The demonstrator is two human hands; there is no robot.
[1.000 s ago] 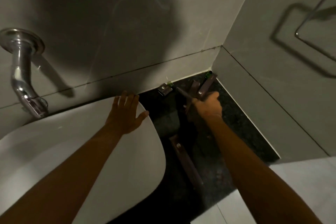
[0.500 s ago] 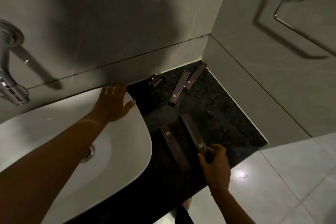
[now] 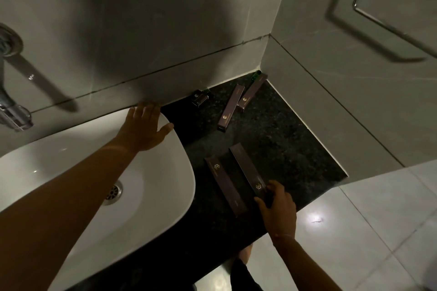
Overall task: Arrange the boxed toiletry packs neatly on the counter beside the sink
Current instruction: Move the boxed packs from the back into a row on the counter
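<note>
I find the right hand (image 3: 280, 205) pinching the near end of one long box (image 3: 249, 172) at the counter's (image 3: 295, 139) front edge, just beside a second box (image 3: 224, 184) — alignment underway. Left hand (image 3: 144, 129) rests flat, fingers spread, on the sink (image 3: 165, 196) rim. Next, I judge: square the pair, then fetch the two boxes (image 3: 230, 107) near the back corner. Dark speckled stone, grey tiled walls, dim light.

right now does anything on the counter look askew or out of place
Yes. The long brown box mid-counter lies at a slant, not parallel with the brown box in the corner. The small square brown box sits apart by the back wall. The two near boxes, one free and one in the right hand, lie roughly parallel.
</note>
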